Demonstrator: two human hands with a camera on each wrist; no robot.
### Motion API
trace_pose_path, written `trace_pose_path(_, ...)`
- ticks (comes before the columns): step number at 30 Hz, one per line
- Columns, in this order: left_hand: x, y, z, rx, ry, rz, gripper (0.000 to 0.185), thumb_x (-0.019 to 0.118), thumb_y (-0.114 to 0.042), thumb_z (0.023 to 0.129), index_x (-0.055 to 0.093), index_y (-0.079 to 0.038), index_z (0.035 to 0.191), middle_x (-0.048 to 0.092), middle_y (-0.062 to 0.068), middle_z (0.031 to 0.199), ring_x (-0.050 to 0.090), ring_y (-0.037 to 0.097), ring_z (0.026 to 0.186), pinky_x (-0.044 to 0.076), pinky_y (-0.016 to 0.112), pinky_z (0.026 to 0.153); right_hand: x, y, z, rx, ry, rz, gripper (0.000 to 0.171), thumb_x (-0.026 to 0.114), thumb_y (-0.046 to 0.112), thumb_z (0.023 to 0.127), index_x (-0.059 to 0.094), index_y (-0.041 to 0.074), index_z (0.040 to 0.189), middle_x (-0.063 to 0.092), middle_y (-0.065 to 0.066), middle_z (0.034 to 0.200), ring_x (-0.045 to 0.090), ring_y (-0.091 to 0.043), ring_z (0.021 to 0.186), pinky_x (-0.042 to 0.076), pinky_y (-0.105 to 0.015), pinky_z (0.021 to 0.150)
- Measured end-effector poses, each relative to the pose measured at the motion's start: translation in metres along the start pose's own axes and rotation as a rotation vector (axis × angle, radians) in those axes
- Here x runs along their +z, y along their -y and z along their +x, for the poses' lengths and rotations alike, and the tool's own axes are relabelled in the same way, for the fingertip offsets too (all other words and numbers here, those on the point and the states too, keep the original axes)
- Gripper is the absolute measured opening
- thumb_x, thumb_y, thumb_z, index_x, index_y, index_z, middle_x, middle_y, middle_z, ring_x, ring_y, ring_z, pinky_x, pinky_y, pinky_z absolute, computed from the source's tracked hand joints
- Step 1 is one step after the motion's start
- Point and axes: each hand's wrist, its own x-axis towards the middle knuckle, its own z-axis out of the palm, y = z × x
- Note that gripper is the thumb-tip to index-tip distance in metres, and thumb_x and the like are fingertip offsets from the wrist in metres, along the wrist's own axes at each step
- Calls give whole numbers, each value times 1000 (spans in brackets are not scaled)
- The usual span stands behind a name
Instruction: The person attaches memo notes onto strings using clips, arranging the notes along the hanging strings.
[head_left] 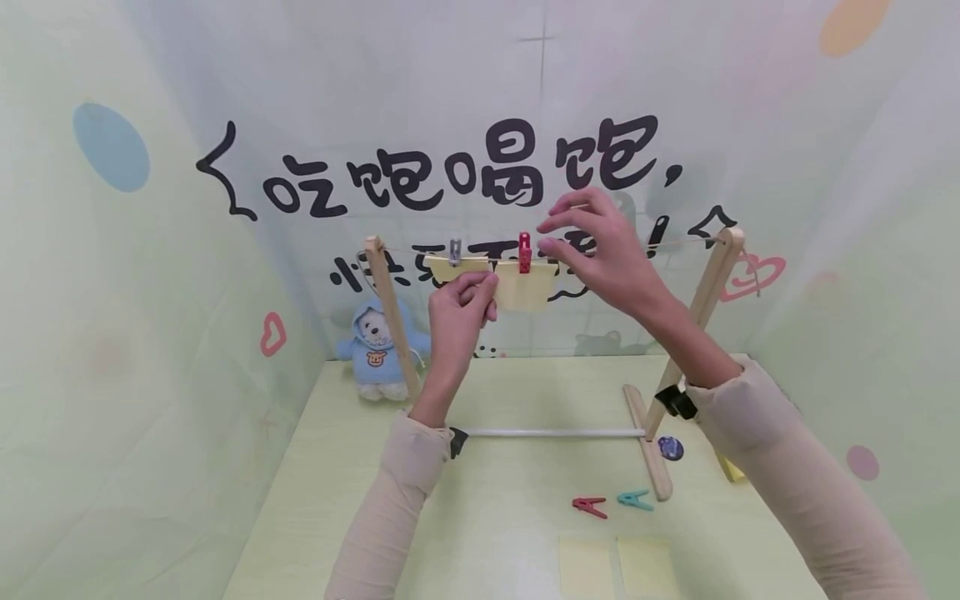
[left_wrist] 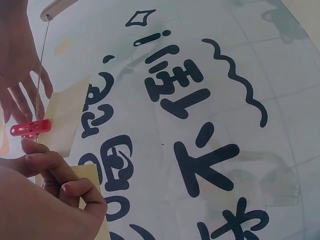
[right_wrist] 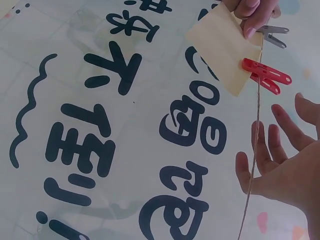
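A thin string (head_left: 408, 250) runs between two wooden posts. On it a red clothespin (head_left: 525, 252) clips a pale yellow paper note (head_left: 525, 292), and a grey clothespin (head_left: 455, 252) holds a second yellow note (head_left: 442, 271) to the left. My left hand (head_left: 461, 304) pinches the near upper corner of the first note, as the right wrist view shows with thumb (right_wrist: 250, 30) and finger there. Just right of the red clothespin, my right hand (head_left: 603, 246) is spread with fingers apart, holding nothing; in its own wrist view the fingers (right_wrist: 276, 142) lie around the string.
On the table lie a red clothespin (head_left: 590, 507), a teal clothespin (head_left: 635, 500) and two yellow notes (head_left: 585, 567). A white rod (head_left: 555, 432) joins the posts low down. A blue-dressed plush bear (head_left: 375, 358) sits behind the left post; a round dark-blue item (head_left: 671, 448) lies by the right foot.
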Motion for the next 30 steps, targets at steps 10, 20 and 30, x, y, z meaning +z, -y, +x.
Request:
trace_pose_path(10,0,7,-1,-39,-3,12,22,70,-24,96,75,-4,104,61,-8,57,52,9,52,36,18,49,-10,-8,-21,-19,-56,4,16,72,8,93,74,1,107,63,-11,117,54,-21,115,41,-30,99)
trace_pose_path(20,-4,21,-6,-11,-20,26,20,64,-19,100,74,-2,102,59,-8,55,49,5,49,32,18,45,-30,-2,-46,-148,-110,62,25,74,-5,86,75,4,110,64,-13,120,51,-10,119,36,-16,105)
trace_pose_path(30,-11,76,-37,233,35,492,18,58,-16,101,74,-9,99,73,1,69,62,14,58,43,25,56,-34,-9,-78,-437,7,89,25,64,19,100,73,0,112,66,-20,123,58,-21,126,41,-22,114)
